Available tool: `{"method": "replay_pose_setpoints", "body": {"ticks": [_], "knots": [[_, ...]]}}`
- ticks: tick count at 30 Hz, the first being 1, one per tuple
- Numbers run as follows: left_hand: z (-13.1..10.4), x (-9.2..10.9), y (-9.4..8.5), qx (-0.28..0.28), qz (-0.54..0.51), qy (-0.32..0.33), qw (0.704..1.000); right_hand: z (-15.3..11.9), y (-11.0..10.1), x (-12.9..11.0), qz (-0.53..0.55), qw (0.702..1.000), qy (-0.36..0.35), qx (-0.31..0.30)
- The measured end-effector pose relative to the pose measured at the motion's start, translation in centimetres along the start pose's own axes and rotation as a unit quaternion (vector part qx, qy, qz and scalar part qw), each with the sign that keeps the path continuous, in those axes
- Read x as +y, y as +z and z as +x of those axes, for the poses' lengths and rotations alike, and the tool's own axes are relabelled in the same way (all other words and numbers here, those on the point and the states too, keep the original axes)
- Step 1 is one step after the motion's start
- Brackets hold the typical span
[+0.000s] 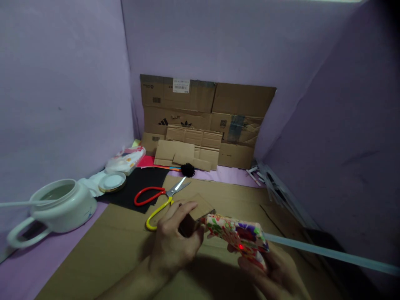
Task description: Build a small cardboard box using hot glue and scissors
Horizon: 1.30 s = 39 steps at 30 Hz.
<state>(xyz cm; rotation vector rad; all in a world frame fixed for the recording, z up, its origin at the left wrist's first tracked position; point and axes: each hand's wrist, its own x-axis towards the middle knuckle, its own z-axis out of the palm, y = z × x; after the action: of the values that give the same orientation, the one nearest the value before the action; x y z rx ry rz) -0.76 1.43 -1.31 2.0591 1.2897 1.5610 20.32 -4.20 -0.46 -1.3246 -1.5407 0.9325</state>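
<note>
My right hand [275, 271] is wrapped round the handle of a floral-patterned glue gun [231, 229], with its small red light lit. A long whitish glue stick [325, 250] runs out of its back toward the right edge. The gun's nozzle points left, close to the fingers of my left hand [178, 237]. That hand is closed round a small dark brown piece [186, 225], mostly hidden by the fingers, so its kind is unclear. Just beyond the left hand lie scissors [170, 192] with one red and one yellow handle, blades apart.
Cardboard [93, 254] covers the work surface. At left stands a white pot [65, 212] with a handle; a round lid [112, 181] lies beyond it on black sheet [134, 196]. Black yarn [188, 169] sits before propped cardboard pieces [200, 100]. Clear sticks [271, 183] lie along the right wall.
</note>
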Motion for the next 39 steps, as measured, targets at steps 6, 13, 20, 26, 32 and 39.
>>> {"method": "replay_pose_setpoints", "body": {"ticks": [6, 13, 20, 26, 32, 39], "knots": [[-0.1, 0.0, -0.1, -0.001, 0.008, -0.004, 1.0, 0.3, -0.2, 0.2, 0.001, 1.0, 0.004, 0.01], [0.2, 0.1, -0.4, 0.011, 0.009, 0.014, 1.0, 0.6, -0.4, -0.3, 0.0, 1.0, -0.007, 0.012], [0.1, 0.0, -0.5, 0.019, 0.021, 0.014, 1.0, 0.7, 0.1, -0.4, -0.007, 0.997, -0.005, 0.071], [0.1, -0.1, -0.6, 0.019, 0.022, -0.001, 1.0, 0.9, 0.4, -0.8, 0.006, 0.996, 0.011, 0.089], [0.0, -0.5, -0.6, -0.004, -0.005, -0.065, 0.998, 1.2, 0.5, -1.1, 0.038, 0.993, 0.03, 0.106], [0.2, -0.4, -0.5, -0.076, -0.156, -0.171, 0.97, 3.4, -1.0, 0.2, 0.11, 0.985, 0.049, 0.12]]}}
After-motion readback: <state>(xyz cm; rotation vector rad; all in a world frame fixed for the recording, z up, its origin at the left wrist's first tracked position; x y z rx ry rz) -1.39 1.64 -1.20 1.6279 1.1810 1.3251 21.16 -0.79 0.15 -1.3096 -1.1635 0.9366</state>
